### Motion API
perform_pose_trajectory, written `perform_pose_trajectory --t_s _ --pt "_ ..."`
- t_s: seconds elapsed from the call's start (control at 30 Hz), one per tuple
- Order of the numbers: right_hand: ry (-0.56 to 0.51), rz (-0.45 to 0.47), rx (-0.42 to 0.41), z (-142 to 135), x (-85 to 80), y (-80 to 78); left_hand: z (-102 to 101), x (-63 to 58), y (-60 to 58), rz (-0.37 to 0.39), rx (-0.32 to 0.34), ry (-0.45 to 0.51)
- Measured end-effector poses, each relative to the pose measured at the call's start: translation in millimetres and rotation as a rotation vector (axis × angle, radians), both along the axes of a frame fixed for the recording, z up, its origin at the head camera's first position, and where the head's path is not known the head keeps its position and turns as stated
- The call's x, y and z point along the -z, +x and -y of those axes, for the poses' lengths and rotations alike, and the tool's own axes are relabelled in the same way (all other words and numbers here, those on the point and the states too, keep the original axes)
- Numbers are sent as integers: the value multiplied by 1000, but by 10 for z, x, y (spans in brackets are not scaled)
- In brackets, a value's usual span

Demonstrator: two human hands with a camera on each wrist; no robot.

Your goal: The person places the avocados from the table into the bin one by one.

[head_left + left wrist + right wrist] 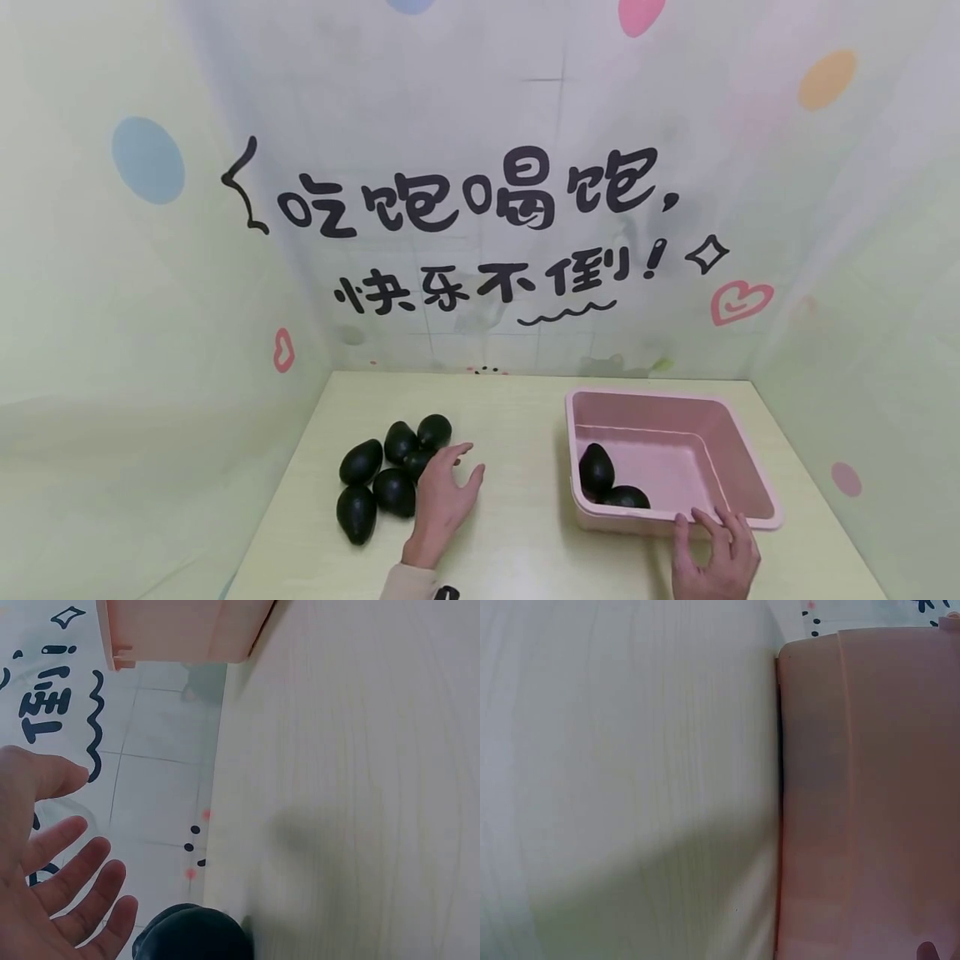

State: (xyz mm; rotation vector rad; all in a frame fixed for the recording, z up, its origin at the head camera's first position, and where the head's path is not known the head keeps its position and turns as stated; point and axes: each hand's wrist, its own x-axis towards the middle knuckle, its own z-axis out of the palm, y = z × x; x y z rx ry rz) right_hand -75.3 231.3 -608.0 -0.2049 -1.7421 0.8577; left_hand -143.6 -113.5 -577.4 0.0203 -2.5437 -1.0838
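A loose group of several dark avocados (357, 514) lies on the left part of the table. My left hand (444, 500) is just to the right of them, thumb and fingers spread and nothing held. It covers part of the nearest avocado in the head view. From the left wrist, that hand (64, 892) shows relaxed fingers, with one dark avocado (195, 934) at the bottom edge. A pink plastic bin (675, 518) stands on the right with two avocados (597, 469) in its left side. My right hand (716, 554) touches the bin's near rim with its fingertips.
The pale wooden table (517, 483) runs between the avocados and the bin. Behind it hangs a light backdrop (487, 108) with black lettering and coloured spots, which also closes in both sides. The bin's outer wall (885, 787) fills the right of the right wrist view.
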Motion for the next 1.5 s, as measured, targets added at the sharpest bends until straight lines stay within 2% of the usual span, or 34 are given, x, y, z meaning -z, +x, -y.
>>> perform_pose_trajectory --t_s 0.33,0.6,0.7,0.9,1.17,1.5 --pt "35 -33 15 -6 -10 -46 148 16 -43 -1 -38 -26" --pt "44 -43 17 -16 -20 -43 221 45 -83 -124 -71 -60" --pt "42 -35 15 -27 0 -47 254 57 -93 -142 -97 -70" --pt "29 6 7 -39 27 -33 322 96 -108 -96 -134 -95" --pt "34 -14 14 -21 27 -30 429 183 -80 -34 -137 -161" --pt "35 -17 15 -18 21 -31 523 266 -98 -21 -128 -244"
